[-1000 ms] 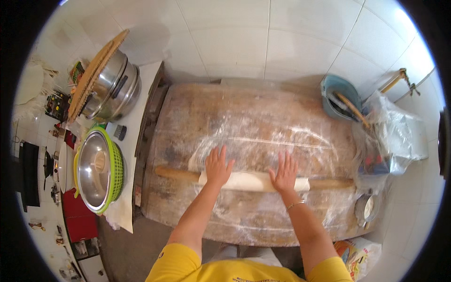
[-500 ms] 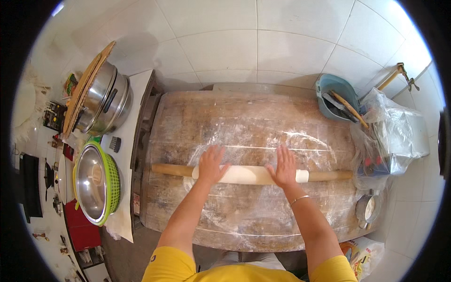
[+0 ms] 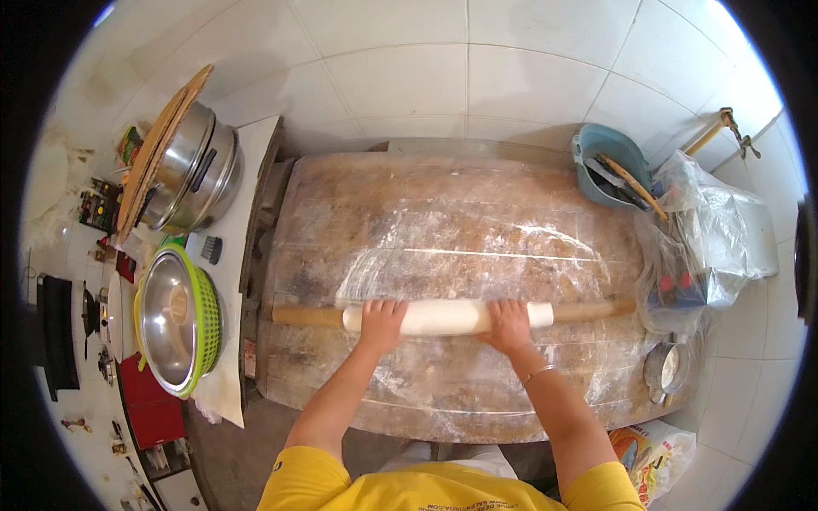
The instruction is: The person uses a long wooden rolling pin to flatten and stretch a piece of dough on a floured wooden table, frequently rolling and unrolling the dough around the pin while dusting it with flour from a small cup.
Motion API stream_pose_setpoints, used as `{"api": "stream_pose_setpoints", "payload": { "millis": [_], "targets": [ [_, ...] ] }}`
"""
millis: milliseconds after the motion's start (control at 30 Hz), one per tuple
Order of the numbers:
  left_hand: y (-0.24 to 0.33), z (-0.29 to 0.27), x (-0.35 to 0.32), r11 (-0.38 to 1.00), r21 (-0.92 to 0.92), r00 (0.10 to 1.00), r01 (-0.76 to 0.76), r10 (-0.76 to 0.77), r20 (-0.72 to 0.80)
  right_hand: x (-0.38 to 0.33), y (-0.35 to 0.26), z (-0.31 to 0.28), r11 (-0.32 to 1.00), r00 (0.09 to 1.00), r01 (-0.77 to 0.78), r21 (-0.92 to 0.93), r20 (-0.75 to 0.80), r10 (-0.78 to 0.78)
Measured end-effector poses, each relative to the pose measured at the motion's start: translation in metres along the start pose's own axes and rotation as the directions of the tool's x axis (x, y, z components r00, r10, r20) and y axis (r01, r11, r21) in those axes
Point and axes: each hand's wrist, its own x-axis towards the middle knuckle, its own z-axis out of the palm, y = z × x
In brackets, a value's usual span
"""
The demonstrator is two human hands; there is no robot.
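Both hands press flat, fingers spread open, on a long wooden rolling pin (image 3: pixel 452 316) wrapped in pale dough (image 3: pixel 443 317). The left hand (image 3: pixel 381 323) sits near the dough's left end, the right hand (image 3: pixel 509 324) near its right end. The pin lies on the floured table (image 3: pixel 460 213), its long axis running straight from left to right, bare wooden ends sticking out beyond each hand.
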Motion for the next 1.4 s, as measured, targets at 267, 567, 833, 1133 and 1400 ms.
{"api": "stream_pose_setpoints", "payload": {
  "millis": [267, 567, 833, 1133, 1400],
  "targets": [
    [0.01, -0.013, -0.105, 0.988, -0.127, 0.995, 0.09, -0.083, 0.057, -0.057, -0.043, 0.013, 0.959, 0.95, 0.283, -0.03, -0.13, -0.284],
    [-0.028, 0.002, -0.056, 0.978, -0.07, 0.946, 0.199, -0.21, -0.248, 0.016, -0.03, 0.014, 0.978, 0.944, 0.202, 0.059, -0.277, -0.179],
    [-0.094, -0.016, 0.062, 0.936, -0.15, 0.932, 0.317, -0.337, -0.132, 0.144, -0.004, 0.0, 0.993, 0.921, 0.097, -0.061, -0.373, -0.113],
    [-0.122, -0.022, 0.087, 0.998, 0.049, 0.997, 0.05, -0.053, 0.062, 0.134, -0.022, -0.017, 0.991, 0.999, 0.049, -0.126, -0.006, -0.05],
    [-0.141, -0.034, 0.076, 0.988, -0.152, 0.991, 0.01, 0.011, 0.136, 0.104, -0.044, -0.004, 0.99, 0.996, 0.084, -0.109, 0.03, -0.081]
  ]
}}
